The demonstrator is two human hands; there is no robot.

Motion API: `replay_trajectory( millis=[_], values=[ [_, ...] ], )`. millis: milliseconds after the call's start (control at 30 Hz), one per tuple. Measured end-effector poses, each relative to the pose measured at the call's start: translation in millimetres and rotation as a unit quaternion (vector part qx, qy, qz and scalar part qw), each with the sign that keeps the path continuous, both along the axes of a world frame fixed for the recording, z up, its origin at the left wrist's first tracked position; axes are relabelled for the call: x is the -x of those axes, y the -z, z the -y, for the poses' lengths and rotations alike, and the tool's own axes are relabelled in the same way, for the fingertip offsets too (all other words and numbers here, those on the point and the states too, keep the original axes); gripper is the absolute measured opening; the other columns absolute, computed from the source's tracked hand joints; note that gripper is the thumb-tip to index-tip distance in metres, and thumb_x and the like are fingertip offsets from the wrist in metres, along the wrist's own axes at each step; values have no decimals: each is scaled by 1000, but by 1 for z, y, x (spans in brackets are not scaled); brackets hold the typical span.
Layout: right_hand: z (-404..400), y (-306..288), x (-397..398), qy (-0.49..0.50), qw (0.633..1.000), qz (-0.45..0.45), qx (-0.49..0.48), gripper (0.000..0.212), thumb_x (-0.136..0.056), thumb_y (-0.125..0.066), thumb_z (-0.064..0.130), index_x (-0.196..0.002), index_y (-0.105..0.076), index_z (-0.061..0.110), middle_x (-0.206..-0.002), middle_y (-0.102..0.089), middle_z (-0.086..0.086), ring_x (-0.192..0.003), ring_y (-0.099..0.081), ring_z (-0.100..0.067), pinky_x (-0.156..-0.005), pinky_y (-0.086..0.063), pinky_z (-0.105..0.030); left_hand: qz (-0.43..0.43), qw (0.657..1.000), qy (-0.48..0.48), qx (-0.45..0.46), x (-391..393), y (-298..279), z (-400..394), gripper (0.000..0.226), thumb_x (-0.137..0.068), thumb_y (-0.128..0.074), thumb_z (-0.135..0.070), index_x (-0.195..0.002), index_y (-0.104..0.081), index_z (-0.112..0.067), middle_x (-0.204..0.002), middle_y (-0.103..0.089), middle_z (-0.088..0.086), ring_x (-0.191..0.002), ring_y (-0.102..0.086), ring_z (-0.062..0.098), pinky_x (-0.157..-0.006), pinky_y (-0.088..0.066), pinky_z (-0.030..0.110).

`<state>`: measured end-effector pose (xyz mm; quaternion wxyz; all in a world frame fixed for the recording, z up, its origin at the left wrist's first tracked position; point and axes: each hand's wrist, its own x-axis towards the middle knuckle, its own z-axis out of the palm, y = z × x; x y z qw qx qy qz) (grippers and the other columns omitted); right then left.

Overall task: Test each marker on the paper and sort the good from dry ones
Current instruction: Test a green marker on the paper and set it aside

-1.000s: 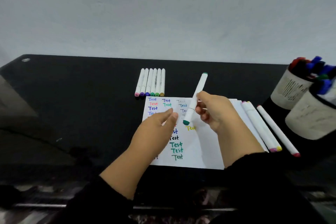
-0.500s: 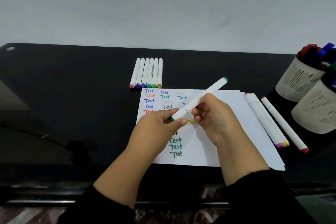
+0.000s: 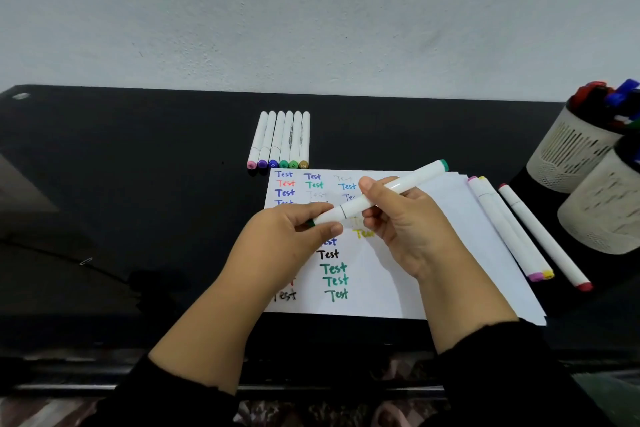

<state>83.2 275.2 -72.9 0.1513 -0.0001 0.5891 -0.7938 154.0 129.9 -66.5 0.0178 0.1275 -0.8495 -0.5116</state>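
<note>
Where a second ago only the right hand (image 3: 408, 229) held the green marker (image 3: 381, 196), now the left hand (image 3: 287, 239) pinches its near end over the paper (image 3: 398, 281), perhaps pulling or seating the cap. Six markers (image 3: 282, 139) lie sorted on the black surface (image 3: 138, 184) below a pale wall (image 3: 311, 10).

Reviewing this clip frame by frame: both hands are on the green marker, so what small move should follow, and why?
Probably lay the green marker with the row of six markers above the paper. The left hand pinches its cap end, the right hand holds the barrel, and bold green words are already written.
</note>
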Motion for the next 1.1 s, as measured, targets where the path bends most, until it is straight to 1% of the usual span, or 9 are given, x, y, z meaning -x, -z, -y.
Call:
replay_trajectory(
  millis=[133, 200, 300, 500, 600, 700, 833, 967, 1100],
  values=[
    [-2, -3, -3, -50, 999, -13, -17, 31, -72, -72, 29, -65, -46, 13, -55, -48, -3, -48, -45, -11, -48, -43, -19, -42, 997, 19, 67, -3, -1, -3, 29, -85, -65, -33, -75, -56, -59, -75, -63, -18, -74, -52, -4, -67, -45, 22],
    [-4, -3, -3, -56, 998, -23, -37, 29, -81, -69, 26, -65, -48, 14, -54, -48, -2, -47, -43, -11, -47, -40, -19, -59, 994, 22, 87, -3, 0, -4, 20, -86, -64, -33, -92, -63, -52, -82, -62, -16, -83, -52, -4, -75, -44, 20],
    [-5, -3, -3, -52, 997, -24, -60, 30, -86, -66, 25, -65, -48, 13, -52, -52, -2, -45, -42, -10, -43, -35, -18, -60, 988, 24, 141, -2, 5, -4, 27, -87, -60, -36, -114, -63, -39, -89, -59, -18, -85, -52, -2, -76, -40, 14],
    [-4, -4, -5, -43, 997, -6, -65, 42, -85, -67, 25, -58, -37, 17, -48, -49, -4, -41, -38, -10, -39, -30, -18, -45, 984, 42, 169, -1, 4, -7, 25, -89, -57, -39, -114, -63, -37, -81, -54, -20, -79, -48, -8, -70, -36, 7],
    [-3, -2, -4, -27, 997, -11, -73, 43, -87, -65, 15, -57, -34, 16, -47, -49, -6, -38, -38, -10, -37, -28, -17, -2, 991, 55, 121, 1, -1, -6, 14, -89, -58, -37, -96, -64, -47, -83, -65, -6, -67, -53, 4, -58, -42, 19],
    [-2, -2, -4, -21, 996, -20, -79, 40, -88, -61, 9, -59, -34, 14, -48, -49, -9, -35, -40, -8, -36, -27, -16, 35, 996, 53, 62, 2, -5, -4, 22, -87, -61, -36, -71, -60, -51, -81, -68, 3, -50, -45, 6, -53, -41, 24],
    [-4, -3, -4, -26, 996, -34, -82, 43, -89, -60, 7, -57, -33, 15, -47, -48, -7, -37, -42, -10, -36, -28, -16, 65, 995, 61, 32, 5, -6, -2, 10, -89, -59, -35, -88, -68, -39, -74, -68, -13, -46, -48, -8, -49, -34, 14],
    [-2, -2, -3, 1, 996, -8, -92, 41, -88, -58, 4, -57, -34, 15, -43, -48, -3, -35, -41, -7, -34, -26, -15, 61, 996, 49, 48, 7, -1, -5, 16, -89, -59, -37, -77, -65, -47, -87, -69, -2, -62, -52, 6, -58, -43, 25],
    [-21, -6, 7, 75, 994, -4, -78, 42, -87, -54, 2, -57, -29, 18, -43, -42, -1, -35, -34, -6, -36, -20, -16, 53, 998, 10, 39, 6, 2, 2, 24, -89, -60, -38, -112, -63, -41, -75, -48, -32, -68, -46, -7, -59, -42, 16]
  ],
)
